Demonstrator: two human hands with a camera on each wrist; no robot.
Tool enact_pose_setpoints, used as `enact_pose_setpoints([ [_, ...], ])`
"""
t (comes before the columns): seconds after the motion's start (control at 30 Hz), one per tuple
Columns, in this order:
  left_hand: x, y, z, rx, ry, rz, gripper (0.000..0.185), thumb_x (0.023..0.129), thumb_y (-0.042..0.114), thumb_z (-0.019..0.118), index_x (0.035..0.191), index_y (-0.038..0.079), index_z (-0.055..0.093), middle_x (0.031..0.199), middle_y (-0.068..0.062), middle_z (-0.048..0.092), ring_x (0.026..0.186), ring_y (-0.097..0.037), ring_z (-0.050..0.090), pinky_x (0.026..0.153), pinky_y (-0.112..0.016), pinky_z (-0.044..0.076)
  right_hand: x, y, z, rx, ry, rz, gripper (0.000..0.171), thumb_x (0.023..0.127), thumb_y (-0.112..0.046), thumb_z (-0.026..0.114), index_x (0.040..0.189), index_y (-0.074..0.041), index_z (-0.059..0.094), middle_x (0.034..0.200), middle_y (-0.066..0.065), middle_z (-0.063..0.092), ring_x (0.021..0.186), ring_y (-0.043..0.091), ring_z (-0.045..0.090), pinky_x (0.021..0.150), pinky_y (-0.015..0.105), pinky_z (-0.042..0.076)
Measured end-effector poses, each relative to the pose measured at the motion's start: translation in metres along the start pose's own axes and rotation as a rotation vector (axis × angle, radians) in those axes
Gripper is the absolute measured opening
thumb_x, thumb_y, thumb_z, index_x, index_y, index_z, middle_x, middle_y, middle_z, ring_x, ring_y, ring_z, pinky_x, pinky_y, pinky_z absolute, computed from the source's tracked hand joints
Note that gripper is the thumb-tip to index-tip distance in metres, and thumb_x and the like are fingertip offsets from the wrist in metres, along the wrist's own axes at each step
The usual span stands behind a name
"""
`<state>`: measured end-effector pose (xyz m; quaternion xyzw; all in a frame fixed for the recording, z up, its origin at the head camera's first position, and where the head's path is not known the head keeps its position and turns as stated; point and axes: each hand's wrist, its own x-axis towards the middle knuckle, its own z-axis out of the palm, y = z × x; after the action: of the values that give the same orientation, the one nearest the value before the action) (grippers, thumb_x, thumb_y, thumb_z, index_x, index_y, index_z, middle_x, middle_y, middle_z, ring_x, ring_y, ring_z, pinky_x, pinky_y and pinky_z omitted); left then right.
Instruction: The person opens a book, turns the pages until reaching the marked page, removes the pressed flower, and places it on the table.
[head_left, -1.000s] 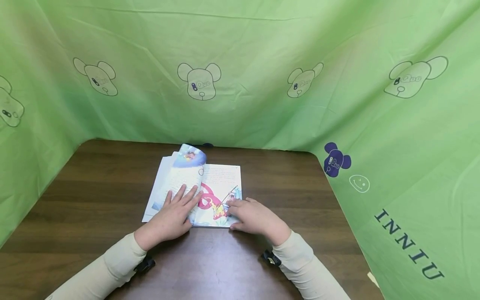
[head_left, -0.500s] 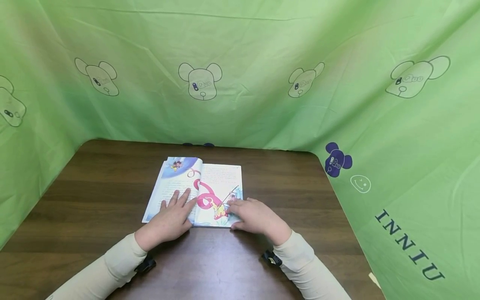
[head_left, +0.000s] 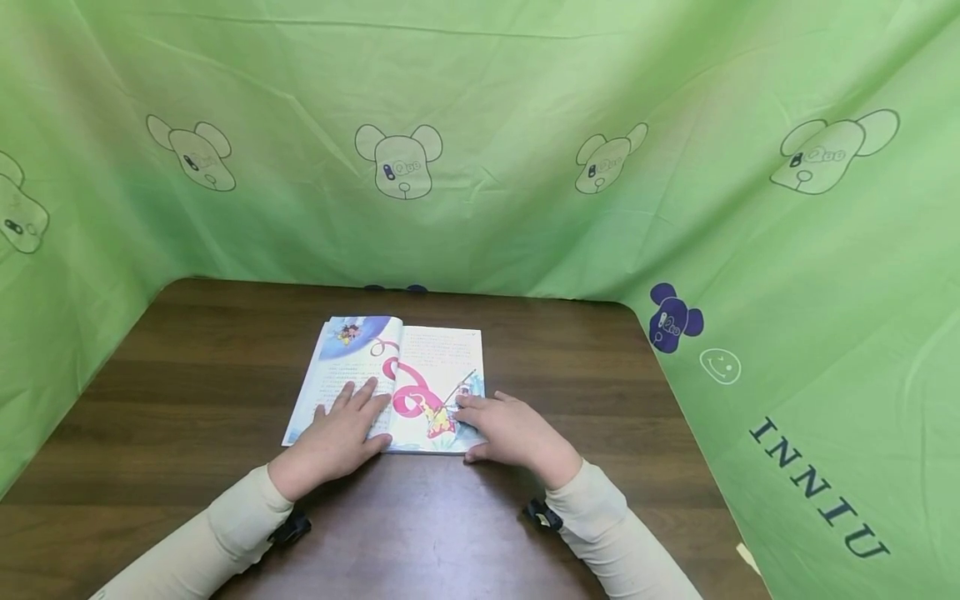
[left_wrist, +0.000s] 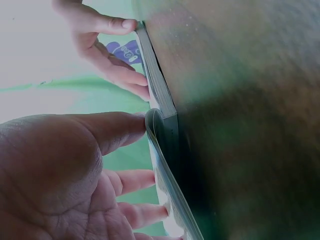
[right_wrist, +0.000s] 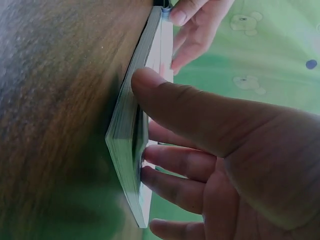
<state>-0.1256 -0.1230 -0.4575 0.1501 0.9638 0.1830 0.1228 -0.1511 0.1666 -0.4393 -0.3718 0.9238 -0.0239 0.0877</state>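
Observation:
An open picture book [head_left: 442, 346] lies on the brown table, with print and a looping pink ribbon drawn across its two pages. My left hand [head_left: 330, 442] rests flat on the lower left page, fingers spread, thumb beside the fold. In the left wrist view that thumb touches the bent page edge near the spine [left_wrist: 152, 117]. My right hand [head_left: 517, 432] lies on the right page's lower outer corner, its fingers loosely extended. The right wrist view has the thumb against the near edge of the page block [right_wrist: 125, 115], where a dark gap shows between the pages.
The dark wood-grain table [head_left: 570, 358] extends around the book. A green cloth [head_left: 495, 225] printed with bear heads hangs at the back and both sides. Black straps [head_left: 543, 514] sit at the wrists, and a small pale strip [head_left: 747, 558] lies near the right edge.
The curling leaf under my left hand has gone down flat onto the left side, showing its full picture. My left hand has shifted slightly left; my right hand has hardly moved.

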Motion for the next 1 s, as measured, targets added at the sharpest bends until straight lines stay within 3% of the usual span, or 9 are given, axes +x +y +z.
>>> enact_pose_setpoints([
  [0.27, 0.0016, 0.0000, -0.0004, -0.011, 0.008, -0.003, 0.068, 0.097, 0.041, 0.068, 0.154, 0.013, 0.046, 0.168, -0.017, 0.026, 0.153, -0.050, 0.019, 0.104, -0.085, 0.021, -0.0006, 0.0015, -0.0047, -0.009, -0.006, -0.032, 0.043, 0.092, -0.032, 0.076, 0.131, -0.015, 0.071, 0.148, 0.005, 0.059, 0.140, 0.019, 0.053, 0.112, 0.057, 0.041],
  [0.43, 0.0018, 0.0000, -0.0005, -0.013, 0.019, -0.001, 0.067, 0.096, 0.041, 0.069, 0.154, 0.013, 0.048, 0.168, -0.018, 0.027, 0.153, -0.050, 0.020, 0.103, -0.085, 0.021, -0.0008, 0.0030, -0.0052, -0.031, 0.027, -0.067, 0.004, 0.093, -0.016, 0.072, 0.096, -0.016, 0.074, 0.139, 0.004, 0.066, 0.132, 0.019, 0.060, 0.106, 0.058, 0.047],
  [0.53, 0.0010, 0.0002, -0.0002, -0.017, 0.023, -0.001, 0.067, 0.096, 0.041, 0.069, 0.153, 0.013, 0.048, 0.167, -0.018, 0.028, 0.152, -0.051, 0.020, 0.103, -0.086, 0.021, -0.0008, 0.0038, -0.0056, -0.050, 0.058, -0.090, 0.016, 0.093, -0.010, 0.069, 0.079, -0.018, 0.067, 0.132, 0.003, 0.071, 0.122, 0.017, 0.066, 0.097, 0.051, 0.053],
  [0.63, 0.0004, 0.0002, 0.0004, -0.018, 0.031, 0.002, 0.067, 0.096, 0.042, 0.069, 0.153, 0.013, 0.049, 0.167, -0.018, 0.029, 0.152, -0.051, 0.021, 0.102, -0.086, 0.021, -0.0004, 0.0047, -0.0056, -0.081, 0.106, -0.104, 0.025, 0.094, -0.008, 0.065, 0.072, -0.019, 0.059, 0.100, -0.001, 0.076, 0.087, 0.016, 0.071, 0.075, 0.039, 0.055],
  [0.73, 0.0006, 0.0001, 0.0014, -0.020, 0.045, 0.009, 0.068, 0.096, 0.044, 0.070, 0.152, 0.012, 0.049, 0.166, -0.019, 0.030, 0.151, -0.052, 0.023, 0.101, -0.087, 0.022, 0.0001, 0.0052, -0.0061, -0.099, 0.151, -0.083, 0.029, 0.096, -0.011, 0.065, 0.070, -0.020, 0.053, 0.067, -0.007, 0.058, 0.057, 0.013, 0.052, 0.057, 0.034, 0.046],
  [0.83, 0.0014, 0.0007, 0.0035, -0.022, 0.055, 0.006, 0.071, 0.095, 0.049, 0.069, 0.152, 0.012, 0.049, 0.166, -0.019, 0.030, 0.150, -0.053, 0.024, 0.100, -0.087, 0.023, 0.0013, 0.0053, -0.0072, -0.107, 0.196, -0.047, 0.028, 0.098, -0.017, 0.066, 0.073, -0.021, 0.055, 0.057, -0.009, 0.047, 0.050, 0.013, 0.041, 0.052, 0.035, 0.043],
  [1.0, 0.0032, 0.0006, 0.0070, -0.006, 0.068, 0.002, 0.079, 0.091, 0.058, 0.070, 0.152, 0.013, 0.049, 0.166, -0.019, 0.030, 0.149, -0.054, 0.025, 0.099, -0.087, 0.024, 0.0039, 0.0055, -0.0089, -0.160, 0.328, -0.037, 0.024, 0.098, -0.018, 0.066, 0.076, -0.021, 0.056, 0.058, -0.009, 0.052, 0.048, 0.013, 0.044, 0.052, 0.038, 0.045],
])
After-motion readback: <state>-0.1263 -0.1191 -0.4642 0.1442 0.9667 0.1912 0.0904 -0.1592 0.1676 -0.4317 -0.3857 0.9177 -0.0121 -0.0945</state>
